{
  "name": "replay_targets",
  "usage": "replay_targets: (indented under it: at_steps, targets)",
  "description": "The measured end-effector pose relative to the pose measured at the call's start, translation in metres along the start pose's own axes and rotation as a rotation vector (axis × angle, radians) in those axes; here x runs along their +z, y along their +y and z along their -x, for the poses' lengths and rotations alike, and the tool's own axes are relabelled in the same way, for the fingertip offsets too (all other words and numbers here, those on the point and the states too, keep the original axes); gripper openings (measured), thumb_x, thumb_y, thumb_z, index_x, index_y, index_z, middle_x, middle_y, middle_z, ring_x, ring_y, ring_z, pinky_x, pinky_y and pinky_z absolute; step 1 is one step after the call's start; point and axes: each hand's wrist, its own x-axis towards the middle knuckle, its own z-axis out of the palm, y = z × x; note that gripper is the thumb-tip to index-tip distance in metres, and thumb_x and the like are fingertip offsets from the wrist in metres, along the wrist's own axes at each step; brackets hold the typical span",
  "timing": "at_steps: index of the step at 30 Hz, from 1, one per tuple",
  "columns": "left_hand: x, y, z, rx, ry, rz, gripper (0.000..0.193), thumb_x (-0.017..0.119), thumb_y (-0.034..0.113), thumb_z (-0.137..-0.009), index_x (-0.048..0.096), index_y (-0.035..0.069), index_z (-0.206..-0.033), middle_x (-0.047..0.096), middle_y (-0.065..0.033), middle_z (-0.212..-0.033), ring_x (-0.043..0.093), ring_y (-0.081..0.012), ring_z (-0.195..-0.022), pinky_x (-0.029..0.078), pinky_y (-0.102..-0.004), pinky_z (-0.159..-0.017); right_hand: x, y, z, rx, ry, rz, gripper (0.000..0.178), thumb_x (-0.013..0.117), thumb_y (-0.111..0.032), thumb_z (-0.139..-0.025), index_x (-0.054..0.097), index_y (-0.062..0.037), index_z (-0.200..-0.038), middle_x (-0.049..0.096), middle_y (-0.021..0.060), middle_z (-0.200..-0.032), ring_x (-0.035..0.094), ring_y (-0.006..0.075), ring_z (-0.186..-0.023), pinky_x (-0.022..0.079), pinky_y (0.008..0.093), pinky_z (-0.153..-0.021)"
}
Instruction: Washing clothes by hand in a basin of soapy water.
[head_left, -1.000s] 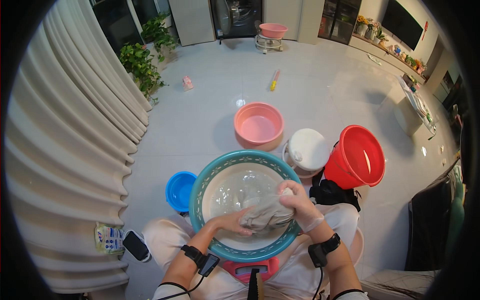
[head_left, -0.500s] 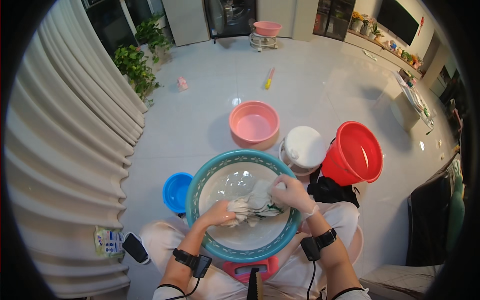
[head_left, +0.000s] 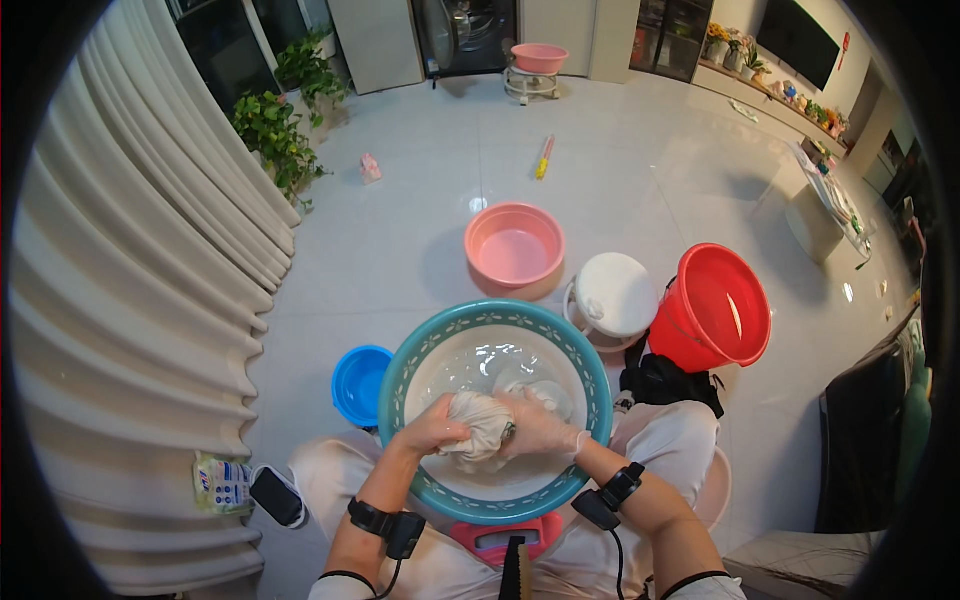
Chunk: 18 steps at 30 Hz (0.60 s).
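A large basin with a teal patterned rim and a white inside holds water in front of me. Bunched up over the water is a wet white cloth with a dark green mark. My left hand grips its left side, the fingers wrapped into the folds. On the cloth's right side, my right hand, in a thin clear glove, presses against it with fingers closed. Part of the cloth lies in the water beyond the right hand. The right fingertips are partly hidden by the cloth.
A small blue basin stands left of the large one. Beyond it are a pink basin, a white round stool and a red bucket. A phone and a wipes pack lie by the curtain.
My right hand has moved left and down, closer to my left hand, and the cloth is bunched more tightly between them. The left hand has stayed on the cloth.
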Motion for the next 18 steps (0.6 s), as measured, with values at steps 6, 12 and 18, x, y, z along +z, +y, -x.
replay_targets:
  at_steps: [6,12,18]
  targets:
    - [-0.007,0.024,0.01,-0.074,0.009,-0.018,0.046,0.063,0.007,-0.069,0.056,-0.007,-0.112,0.064,-0.007,-0.099,0.059,-0.0097,-0.083,0.049,-0.0229,-0.073,-0.012,0.024,-0.002,0.167,-0.088,-0.278,0.049,0.066,-0.026,-0.074,0.059,-0.0046,-0.118,0.068,0.0156,-0.095,0.065,0.0307,-0.096,0.045,0.0405,-0.091]
    - [-0.023,0.025,0.008,-0.201,-0.027,-0.261,0.048,0.062,0.01,-0.072,0.055,-0.003,-0.118,0.063,-0.0078,-0.099,0.058,-0.0104,-0.084,0.048,-0.0241,-0.073,-0.039,0.005,0.009,0.292,-0.098,-0.631,0.035,0.06,-0.009,-0.078,0.06,0.0046,-0.11,0.067,0.0118,-0.099,0.06,0.0172,-0.091,0.047,0.0288,-0.083]
    - [-0.02,0.014,0.001,-0.343,-0.1,-0.537,0.043,0.063,0.021,-0.079,0.057,0.002,-0.117,0.061,-0.0031,-0.093,0.054,-0.0088,-0.079,0.043,-0.0226,-0.067,-0.054,-0.015,0.018,0.34,-0.083,-1.137,0.037,0.055,-0.005,-0.078,0.058,0.0064,-0.114,0.063,0.0094,-0.109,0.057,0.0151,-0.1,0.042,0.0253,-0.091]
